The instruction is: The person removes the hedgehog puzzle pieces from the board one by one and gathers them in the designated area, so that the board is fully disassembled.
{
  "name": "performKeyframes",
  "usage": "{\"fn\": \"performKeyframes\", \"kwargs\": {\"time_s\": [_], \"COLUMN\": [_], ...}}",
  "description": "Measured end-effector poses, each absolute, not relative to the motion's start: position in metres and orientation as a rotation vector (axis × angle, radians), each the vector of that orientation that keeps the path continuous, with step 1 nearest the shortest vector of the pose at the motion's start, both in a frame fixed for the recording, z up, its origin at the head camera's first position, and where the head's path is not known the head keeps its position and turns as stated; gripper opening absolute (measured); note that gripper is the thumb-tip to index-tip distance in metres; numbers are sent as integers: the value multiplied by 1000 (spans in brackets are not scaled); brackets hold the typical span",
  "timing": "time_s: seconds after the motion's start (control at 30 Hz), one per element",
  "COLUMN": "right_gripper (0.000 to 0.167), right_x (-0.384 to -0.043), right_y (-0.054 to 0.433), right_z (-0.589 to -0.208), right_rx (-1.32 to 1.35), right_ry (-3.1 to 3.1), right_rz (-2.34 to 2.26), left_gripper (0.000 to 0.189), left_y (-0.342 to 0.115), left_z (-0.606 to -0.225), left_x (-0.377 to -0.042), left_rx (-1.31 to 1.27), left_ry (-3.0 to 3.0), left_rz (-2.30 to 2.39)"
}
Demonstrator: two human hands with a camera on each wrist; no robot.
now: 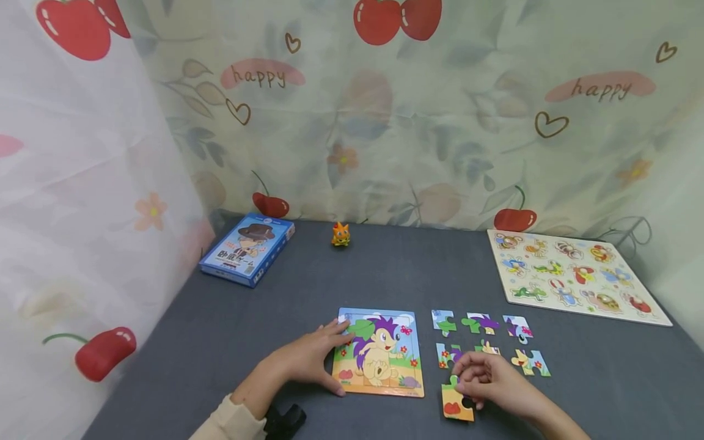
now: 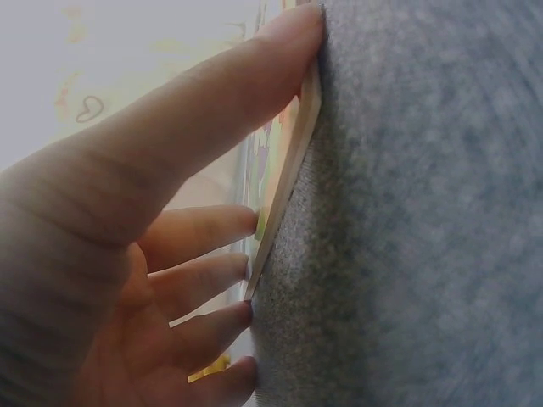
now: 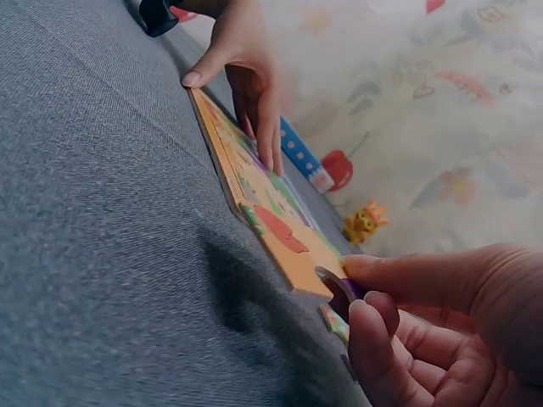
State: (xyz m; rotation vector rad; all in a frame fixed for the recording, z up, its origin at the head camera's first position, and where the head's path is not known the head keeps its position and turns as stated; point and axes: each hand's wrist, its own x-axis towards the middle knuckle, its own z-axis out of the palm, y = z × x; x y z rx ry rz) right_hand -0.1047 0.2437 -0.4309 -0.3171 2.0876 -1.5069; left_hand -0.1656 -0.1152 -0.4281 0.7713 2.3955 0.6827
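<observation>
A square puzzle board (image 1: 379, 385) with a purple-spined hedgehog picture lies flat on the dark table. My left hand (image 1: 313, 354) rests along its left side, thumb at the near corner, fingers spread over the upper left edge; the left wrist view shows the thumb (image 2: 229, 80) on the board's rim. To the right of the board, my right hand (image 1: 495, 380) pinches an orange jigsaw piece (image 1: 452, 410) with a red shape on it. In the right wrist view the jigsaw piece (image 3: 284, 242) is tilted over the cloth, gripped at its notched edge.
Several loose jigsaw pieces (image 1: 518, 327) lie in two rows beyond the right hand. A wooden peg board of insects (image 1: 572, 299) is at the back right. A blue box (image 1: 247, 250) stands back left, and a small orange figure (image 1: 341, 235) sits by the back curtain.
</observation>
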Motion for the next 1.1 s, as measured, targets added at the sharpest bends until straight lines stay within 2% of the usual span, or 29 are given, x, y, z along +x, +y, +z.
{"fn": "performKeyframes", "kwargs": {"time_s": [0.47,0.7,1.1], "right_gripper": [31,36,18], "right_x": [-104,-99,-95], "right_y": [246,246,251], "right_z": [-442,-439,-441], "right_rx": [-296,-317,-482], "right_ry": [2165,2342,2448], "right_rz": [-1473,-1320,-1237], "left_gripper": [88,88,88], "left_y": [-115,-116,-116], "left_z": [-429,-430,-431], "left_x": [-166,-166,-166], "left_rx": [764,767,770], "left_ry": [2407,2402,2405], "left_rz": [674,675,674]}}
